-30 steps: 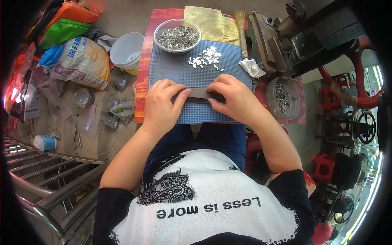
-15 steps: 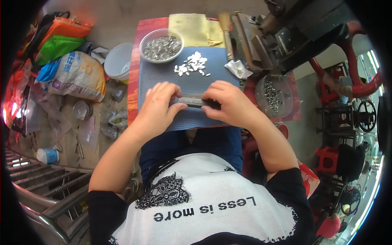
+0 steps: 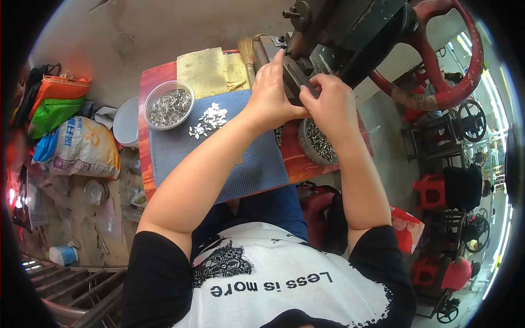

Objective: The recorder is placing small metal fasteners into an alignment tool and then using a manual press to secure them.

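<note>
Beside the press, my right hand is closed, its thumb and fingers on the near end of a narrow dark metal bar. Part of that bar is hidden by the fingers. My left hand is just left of the bar, its fingers stretched out toward the press and its thumb apart, pointing at the right hand. Whether the left fingertips touch the press or the bar cannot be made out. Under my wrists stands a clear tub of small metal parts, partly covered by the right hand.
A blue ribbed mat covers the red table, with a pile of small white pieces and a clear bowl of metal bits. Yellow cloths and a brush lie behind. The press's red handwheel juts out right.
Both hands have moved right and away from me, from over the mat to the press. The left hand has let go of the grey metal bar and straightened its fingers. The view has turned right.
</note>
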`<state>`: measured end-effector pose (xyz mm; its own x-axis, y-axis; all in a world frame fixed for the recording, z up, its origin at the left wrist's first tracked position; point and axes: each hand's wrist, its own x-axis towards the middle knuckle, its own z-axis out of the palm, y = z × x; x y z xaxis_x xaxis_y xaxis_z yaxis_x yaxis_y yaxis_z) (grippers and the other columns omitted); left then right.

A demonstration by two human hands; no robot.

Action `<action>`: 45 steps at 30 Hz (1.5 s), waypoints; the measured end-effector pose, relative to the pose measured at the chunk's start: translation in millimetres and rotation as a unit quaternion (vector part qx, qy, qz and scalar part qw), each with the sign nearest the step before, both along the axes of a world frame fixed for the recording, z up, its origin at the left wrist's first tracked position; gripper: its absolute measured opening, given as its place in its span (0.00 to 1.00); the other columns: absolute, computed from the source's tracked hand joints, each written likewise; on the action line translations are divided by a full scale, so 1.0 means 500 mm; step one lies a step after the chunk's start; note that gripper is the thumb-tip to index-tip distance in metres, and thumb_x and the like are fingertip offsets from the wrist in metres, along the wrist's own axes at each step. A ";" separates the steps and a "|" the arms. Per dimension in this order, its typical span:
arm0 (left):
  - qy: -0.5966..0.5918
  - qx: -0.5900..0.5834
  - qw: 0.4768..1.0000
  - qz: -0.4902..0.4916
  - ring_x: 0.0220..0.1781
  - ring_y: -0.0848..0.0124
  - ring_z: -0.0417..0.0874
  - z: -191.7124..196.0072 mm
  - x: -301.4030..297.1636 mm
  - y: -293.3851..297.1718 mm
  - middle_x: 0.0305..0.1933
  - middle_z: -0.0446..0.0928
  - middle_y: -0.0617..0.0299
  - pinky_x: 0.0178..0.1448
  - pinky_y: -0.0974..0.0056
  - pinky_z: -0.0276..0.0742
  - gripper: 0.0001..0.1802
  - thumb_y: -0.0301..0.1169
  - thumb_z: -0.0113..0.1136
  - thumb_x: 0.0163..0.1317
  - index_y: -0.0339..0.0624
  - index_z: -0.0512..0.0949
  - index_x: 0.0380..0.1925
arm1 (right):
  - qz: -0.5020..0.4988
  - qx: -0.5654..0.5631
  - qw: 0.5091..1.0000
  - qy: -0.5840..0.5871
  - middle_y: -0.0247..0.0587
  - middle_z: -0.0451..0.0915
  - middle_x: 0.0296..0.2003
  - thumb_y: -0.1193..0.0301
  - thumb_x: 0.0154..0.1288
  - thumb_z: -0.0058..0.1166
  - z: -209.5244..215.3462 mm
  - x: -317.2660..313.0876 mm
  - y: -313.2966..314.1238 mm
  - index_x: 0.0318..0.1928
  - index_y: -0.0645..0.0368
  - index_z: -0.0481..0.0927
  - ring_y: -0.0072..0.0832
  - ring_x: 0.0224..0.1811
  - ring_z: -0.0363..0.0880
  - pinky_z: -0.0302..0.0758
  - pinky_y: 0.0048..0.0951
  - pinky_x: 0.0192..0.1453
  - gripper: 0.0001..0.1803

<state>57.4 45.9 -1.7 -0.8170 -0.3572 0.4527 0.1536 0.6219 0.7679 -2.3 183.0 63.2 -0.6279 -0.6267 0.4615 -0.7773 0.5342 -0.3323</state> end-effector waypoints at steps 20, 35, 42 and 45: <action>-0.020 -0.029 0.998 0.055 0.72 0.48 0.65 0.023 -0.007 0.010 0.67 0.66 0.41 0.79 0.43 0.49 0.81 0.53 0.85 0.31 0.30 0.40 0.76 | -0.235 -0.389 0.861 0.226 0.61 0.77 0.50 0.72 0.59 0.68 0.053 -0.285 0.265 0.59 0.73 0.57 0.41 0.41 0.88 0.86 0.39 0.45 0.37; -0.013 -0.052 0.998 0.030 0.77 0.48 0.62 0.007 -0.123 -0.095 0.71 0.66 0.37 0.83 0.50 0.44 0.81 0.56 0.86 0.26 0.25 0.48 0.75 | -0.141 -0.380 0.914 0.005 0.41 0.81 0.33 0.74 0.61 0.67 0.356 -0.339 0.364 0.49 0.66 0.76 0.27 0.27 0.81 0.80 0.29 0.31 0.18; -0.019 -0.041 0.999 0.018 0.76 0.48 0.63 0.008 -0.112 -0.102 0.70 0.67 0.38 0.82 0.49 0.46 0.80 0.57 0.85 0.28 0.23 0.48 0.74 | -0.058 -0.547 0.800 0.239 0.51 0.82 0.32 0.78 0.57 0.63 0.075 -0.307 0.242 0.55 0.72 0.71 0.31 0.22 0.83 0.81 0.29 0.28 0.25; -0.033 -0.054 0.997 0.044 0.75 0.49 0.64 0.011 -0.099 -0.075 0.69 0.68 0.39 0.81 0.48 0.46 0.80 0.57 0.84 0.28 0.22 0.47 0.74 | -0.102 -0.514 0.838 0.150 0.47 0.81 0.27 0.80 0.58 0.60 0.121 -0.305 0.279 0.47 0.72 0.71 0.31 0.21 0.82 0.80 0.30 0.27 0.18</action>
